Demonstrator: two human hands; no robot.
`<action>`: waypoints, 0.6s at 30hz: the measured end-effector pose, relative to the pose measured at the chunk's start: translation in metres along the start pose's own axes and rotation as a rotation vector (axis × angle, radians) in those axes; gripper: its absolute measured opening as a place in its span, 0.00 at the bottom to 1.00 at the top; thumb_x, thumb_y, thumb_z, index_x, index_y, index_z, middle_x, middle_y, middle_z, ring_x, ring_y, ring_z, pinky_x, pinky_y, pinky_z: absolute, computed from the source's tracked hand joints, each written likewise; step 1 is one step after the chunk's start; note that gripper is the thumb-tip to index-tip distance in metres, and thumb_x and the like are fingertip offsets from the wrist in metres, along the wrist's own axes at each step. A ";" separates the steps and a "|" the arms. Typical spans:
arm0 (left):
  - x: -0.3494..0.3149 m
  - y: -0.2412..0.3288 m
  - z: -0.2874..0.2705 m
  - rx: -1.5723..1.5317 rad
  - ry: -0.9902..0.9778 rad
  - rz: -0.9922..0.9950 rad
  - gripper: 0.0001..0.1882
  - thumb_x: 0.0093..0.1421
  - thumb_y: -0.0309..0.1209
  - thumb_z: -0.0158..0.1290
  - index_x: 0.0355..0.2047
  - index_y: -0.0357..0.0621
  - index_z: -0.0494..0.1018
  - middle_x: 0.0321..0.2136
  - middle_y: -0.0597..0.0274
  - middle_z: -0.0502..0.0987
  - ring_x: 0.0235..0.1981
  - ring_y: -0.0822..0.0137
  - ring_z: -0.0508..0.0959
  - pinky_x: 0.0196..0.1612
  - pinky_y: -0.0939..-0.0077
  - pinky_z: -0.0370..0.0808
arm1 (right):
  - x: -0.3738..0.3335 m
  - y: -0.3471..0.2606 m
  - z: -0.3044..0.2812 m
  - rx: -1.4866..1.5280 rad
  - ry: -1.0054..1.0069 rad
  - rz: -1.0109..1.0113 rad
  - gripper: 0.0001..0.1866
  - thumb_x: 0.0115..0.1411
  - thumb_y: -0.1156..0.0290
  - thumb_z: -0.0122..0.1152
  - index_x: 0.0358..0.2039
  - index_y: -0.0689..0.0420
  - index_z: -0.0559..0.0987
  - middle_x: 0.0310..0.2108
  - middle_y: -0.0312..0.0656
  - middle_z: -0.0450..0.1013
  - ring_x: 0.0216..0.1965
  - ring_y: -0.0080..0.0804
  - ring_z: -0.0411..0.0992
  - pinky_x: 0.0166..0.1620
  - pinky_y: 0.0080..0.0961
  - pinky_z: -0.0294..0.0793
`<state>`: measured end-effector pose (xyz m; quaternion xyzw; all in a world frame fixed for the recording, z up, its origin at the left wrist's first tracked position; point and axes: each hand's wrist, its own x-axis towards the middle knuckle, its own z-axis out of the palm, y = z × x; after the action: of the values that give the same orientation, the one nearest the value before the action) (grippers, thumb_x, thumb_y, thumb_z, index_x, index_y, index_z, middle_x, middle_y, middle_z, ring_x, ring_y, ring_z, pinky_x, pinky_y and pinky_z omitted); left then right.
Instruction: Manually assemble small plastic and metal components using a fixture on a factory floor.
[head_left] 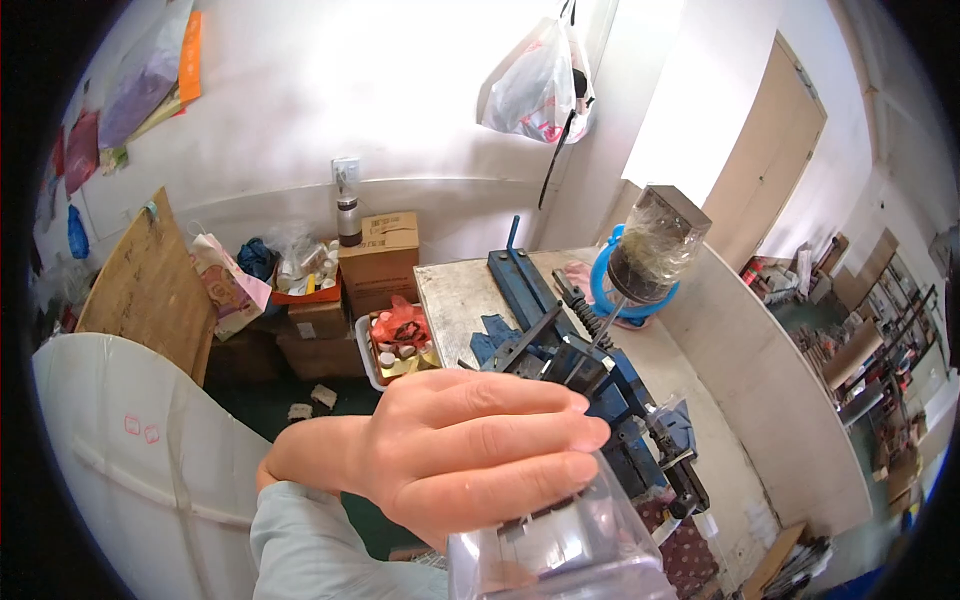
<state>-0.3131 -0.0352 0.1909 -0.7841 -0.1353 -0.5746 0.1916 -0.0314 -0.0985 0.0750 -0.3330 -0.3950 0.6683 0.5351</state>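
Observation:
My left hand (450, 450) reaches in from the lower left, back of the hand up. Its fingers point right and curl over the top of a clear plastic container-like piece (610, 545), close at the bottom edge. Something dark and shiny shows through the plastic; a blurred skin-coloured patch beneath may be my thumb. The piece's lower part is cut off. Beyond my fingers stands a blue metal bench machine (625, 385) with a lever and a coil spring, partly hidden by the hand. My right hand is out of the picture.
The machine sits on a worn worktable (450, 300) with a low side panel (790, 400). A plastic-wrapped block with a blue ring (600, 280) stands at its back. Left are cardboard boxes (380, 260), a bin of bottles (400, 340), a wooden board (150, 290) and a white curved panel (120, 430).

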 end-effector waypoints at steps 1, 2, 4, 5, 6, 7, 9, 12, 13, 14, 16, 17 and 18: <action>-0.002 0.004 0.002 -0.046 -0.016 -0.042 0.16 0.52 0.31 0.56 0.38 0.33 0.72 0.34 0.50 0.78 0.32 0.58 0.79 0.32 0.73 0.78 | -0.007 -0.006 0.002 -0.007 0.017 -0.028 0.49 0.51 0.37 0.53 0.64 0.56 0.50 0.57 0.52 0.58 0.52 0.48 0.65 0.54 0.37 0.66; -0.003 0.009 0.003 -0.093 -0.034 -0.085 0.20 0.52 0.35 0.56 0.39 0.31 0.72 0.34 0.49 0.77 0.32 0.57 0.79 0.33 0.72 0.79 | -0.018 -0.013 0.007 -0.015 0.037 -0.054 0.50 0.51 0.36 0.53 0.64 0.56 0.50 0.57 0.52 0.58 0.52 0.48 0.65 0.54 0.37 0.66; -0.011 0.019 -0.001 -0.142 -0.060 -0.189 0.23 0.49 0.37 0.58 0.40 0.31 0.71 0.34 0.49 0.77 0.32 0.56 0.79 0.33 0.71 0.79 | 0.001 -0.009 0.011 0.216 0.003 -0.133 0.44 0.51 0.48 0.61 0.61 0.59 0.55 0.52 0.52 0.61 0.46 0.43 0.69 0.49 0.33 0.69; -0.015 0.020 0.000 -0.211 -0.085 -0.288 0.26 0.47 0.40 0.60 0.40 0.30 0.71 0.35 0.48 0.77 0.32 0.54 0.79 0.34 0.70 0.79 | 0.016 -0.004 0.018 0.290 0.164 -0.288 0.43 0.52 0.46 0.56 0.60 0.60 0.56 0.50 0.54 0.63 0.46 0.44 0.69 0.48 0.35 0.71; -0.019 0.020 0.000 -0.303 -0.149 -0.374 0.35 0.40 0.44 0.65 0.43 0.31 0.68 0.37 0.50 0.76 0.34 0.54 0.79 0.35 0.70 0.78 | 0.027 -0.001 0.025 0.356 0.341 -0.448 0.42 0.54 0.43 0.52 0.59 0.61 0.57 0.47 0.55 0.66 0.46 0.44 0.69 0.47 0.37 0.73; -0.024 0.016 0.001 -0.335 -0.149 -0.380 0.35 0.40 0.44 0.65 0.43 0.31 0.68 0.37 0.50 0.76 0.34 0.54 0.79 0.35 0.70 0.78 | 0.036 -0.002 0.032 0.416 0.517 -0.613 0.42 0.55 0.41 0.47 0.58 0.62 0.58 0.44 0.57 0.69 0.46 0.45 0.69 0.46 0.38 0.74; -0.031 0.013 0.003 -0.385 -0.500 -0.572 0.43 0.34 0.47 0.68 0.46 0.33 0.66 0.39 0.52 0.75 0.36 0.58 0.78 0.37 0.71 0.76 | 0.028 -0.035 0.033 0.049 0.222 -0.420 0.47 0.51 0.36 0.47 0.60 0.62 0.55 0.44 0.52 0.69 0.42 0.46 0.71 0.40 0.38 0.76; -0.074 0.015 0.016 -0.415 -0.466 -0.689 0.47 0.30 0.49 0.70 0.48 0.34 0.65 0.41 0.53 0.74 0.37 0.60 0.77 0.39 0.73 0.75 | 0.046 -0.035 0.043 -0.098 0.154 -0.383 0.49 0.49 0.34 0.48 0.60 0.61 0.54 0.42 0.49 0.70 0.41 0.45 0.72 0.36 0.34 0.77; -0.082 0.020 0.022 -0.434 -0.433 -0.758 0.47 0.31 0.49 0.70 0.48 0.34 0.65 0.40 0.53 0.74 0.37 0.59 0.77 0.39 0.73 0.75 | 0.050 -0.034 0.047 -0.126 0.166 -0.366 0.50 0.48 0.34 0.49 0.60 0.60 0.54 0.42 0.49 0.70 0.41 0.45 0.73 0.35 0.34 0.77; -0.086 0.027 0.027 -0.467 -0.451 -0.877 0.46 0.30 0.44 0.72 0.48 0.34 0.67 0.41 0.53 0.74 0.39 0.66 0.77 0.43 0.76 0.73 | 0.054 -0.034 0.048 -0.213 0.139 -0.364 0.51 0.46 0.34 0.51 0.59 0.62 0.54 0.45 0.49 0.67 0.41 0.46 0.72 0.37 0.35 0.77; -0.104 0.038 0.034 -0.455 -0.480 -0.922 0.46 0.31 0.47 0.71 0.48 0.35 0.66 0.40 0.53 0.74 0.38 0.63 0.77 0.41 0.74 0.74 | 0.056 -0.034 0.049 -0.239 -0.050 -0.244 0.52 0.41 0.43 0.67 0.59 0.61 0.55 0.51 0.50 0.61 0.49 0.43 0.66 0.47 0.35 0.70; -0.112 0.042 0.038 -0.442 -0.508 -0.960 0.47 0.32 0.49 0.69 0.49 0.35 0.65 0.40 0.52 0.74 0.37 0.59 0.77 0.40 0.73 0.75 | 0.058 -0.030 0.046 -0.349 -0.151 -0.254 0.50 0.42 0.46 0.68 0.58 0.62 0.58 0.51 0.50 0.61 0.49 0.42 0.66 0.47 0.34 0.70; -0.118 0.045 0.042 -0.461 -0.545 -1.020 0.46 0.33 0.49 0.69 0.49 0.35 0.64 0.39 0.52 0.74 0.36 0.60 0.77 0.40 0.72 0.74 | 0.064 -0.031 0.046 -0.716 -0.268 -0.412 0.46 0.42 0.49 0.69 0.56 0.61 0.61 0.50 0.50 0.62 0.48 0.41 0.67 0.47 0.34 0.70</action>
<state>-0.2940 -0.0555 0.0606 -0.7604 -0.4094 -0.3873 -0.3229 -0.0706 -0.0403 0.1223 -0.3222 -0.7262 0.4055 0.4521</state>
